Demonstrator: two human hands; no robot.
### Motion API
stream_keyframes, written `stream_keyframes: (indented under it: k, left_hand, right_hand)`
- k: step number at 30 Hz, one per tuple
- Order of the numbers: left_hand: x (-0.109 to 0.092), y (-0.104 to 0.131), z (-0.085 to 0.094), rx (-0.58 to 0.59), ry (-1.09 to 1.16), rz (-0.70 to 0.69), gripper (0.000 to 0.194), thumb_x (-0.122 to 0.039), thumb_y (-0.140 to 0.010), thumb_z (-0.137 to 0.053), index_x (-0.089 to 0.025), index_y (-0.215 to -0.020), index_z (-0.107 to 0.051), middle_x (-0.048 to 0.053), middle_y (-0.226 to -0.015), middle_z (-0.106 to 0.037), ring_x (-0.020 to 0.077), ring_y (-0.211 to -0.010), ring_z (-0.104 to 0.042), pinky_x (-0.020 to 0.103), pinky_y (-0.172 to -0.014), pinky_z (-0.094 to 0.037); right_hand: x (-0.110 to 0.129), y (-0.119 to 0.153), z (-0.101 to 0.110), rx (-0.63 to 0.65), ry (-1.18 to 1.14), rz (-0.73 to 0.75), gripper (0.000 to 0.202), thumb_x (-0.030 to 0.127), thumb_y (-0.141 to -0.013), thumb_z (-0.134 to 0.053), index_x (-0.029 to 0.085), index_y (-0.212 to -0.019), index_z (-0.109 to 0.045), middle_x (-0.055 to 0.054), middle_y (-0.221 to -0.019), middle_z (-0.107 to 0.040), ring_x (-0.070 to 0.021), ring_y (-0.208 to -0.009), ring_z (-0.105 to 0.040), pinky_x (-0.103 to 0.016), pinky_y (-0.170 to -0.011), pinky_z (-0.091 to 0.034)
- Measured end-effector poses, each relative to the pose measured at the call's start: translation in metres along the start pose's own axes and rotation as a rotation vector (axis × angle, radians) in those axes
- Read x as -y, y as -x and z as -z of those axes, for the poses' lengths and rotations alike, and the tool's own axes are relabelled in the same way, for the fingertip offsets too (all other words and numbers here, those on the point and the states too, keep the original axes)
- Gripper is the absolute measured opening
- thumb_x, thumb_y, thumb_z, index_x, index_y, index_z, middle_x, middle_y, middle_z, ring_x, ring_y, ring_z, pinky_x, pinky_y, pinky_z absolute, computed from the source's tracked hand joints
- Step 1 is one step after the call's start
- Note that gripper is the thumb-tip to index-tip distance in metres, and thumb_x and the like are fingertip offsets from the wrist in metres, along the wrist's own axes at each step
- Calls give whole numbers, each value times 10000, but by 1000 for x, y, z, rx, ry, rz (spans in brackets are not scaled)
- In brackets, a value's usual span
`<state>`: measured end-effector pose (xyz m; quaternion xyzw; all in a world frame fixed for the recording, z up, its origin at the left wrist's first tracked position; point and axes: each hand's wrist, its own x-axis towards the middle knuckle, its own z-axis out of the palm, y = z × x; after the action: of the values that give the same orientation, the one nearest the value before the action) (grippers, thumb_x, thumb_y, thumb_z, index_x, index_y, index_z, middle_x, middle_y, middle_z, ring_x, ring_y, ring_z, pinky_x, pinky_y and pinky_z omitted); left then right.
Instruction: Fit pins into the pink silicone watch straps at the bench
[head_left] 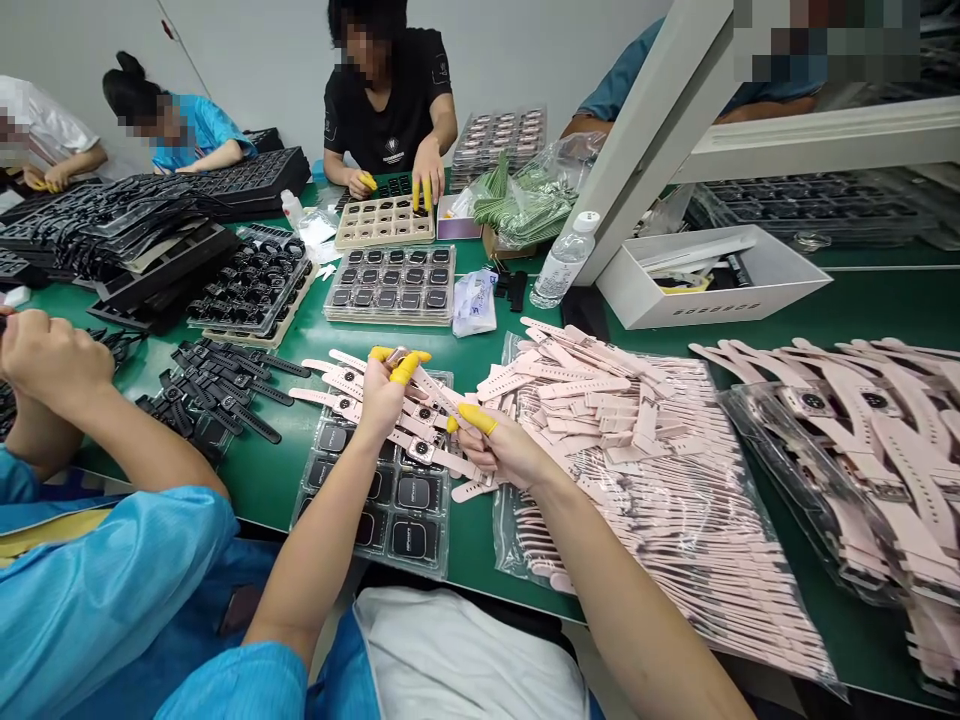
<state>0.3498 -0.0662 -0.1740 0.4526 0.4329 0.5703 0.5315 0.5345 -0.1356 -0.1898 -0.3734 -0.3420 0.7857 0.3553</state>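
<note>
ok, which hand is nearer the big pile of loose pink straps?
Right. The right hand sits at the edge of the pile of loose pink straps; the left hand is further left, over the tray of watch bodies.

The pink watch straps (600,400) look like soft, matt silicone, smooth and without shine, and the strap (431,390) pinched between both hands has the same dull finish. The left hand (382,395) and right hand (506,450) wear yellow finger cots (477,417) of thin, slightly glossy rubber. The clear bags (757,400) under the straps are shiny, crinkled plastic film. The watch bodies (412,492) have glossy black faces, set in a clear moulded plastic tray (375,555). The desk (262,470) has a smooth green mat with a faint sheen. The black straps (225,385) look matt. The water bottle (564,262) is clear plastic, and the blue sleeve (112,580) is light, satiny cloth.
</note>
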Motion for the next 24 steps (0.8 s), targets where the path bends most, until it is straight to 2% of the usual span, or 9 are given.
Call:
stream_keyframes:
  k: [9,24]
  left_hand:
    - [-3,2,-1,-2,-14,3,558,-549,-743,-862,-215,-962,-472,53,-1001,-734,146,-738,-681,208,-460,-560]
    - [-2,2,-2,0,-7,-8,544,-526,-746,-856,-218,-969,-468,46,-975,-725,159,-764,-701,200,-443,-555]
  right_hand:
    - [3,1,1,-4,6,-23,530,653,-784,-774,202,-767,-496,94,-543,-397,-22,-386,-247,-154,-372,-140]
    - [2,2,0,-11,8,-22,481,601,-870,-723,212,-756,-464,90,-550,-398,-31,-396,-240,-162,-379,-134]
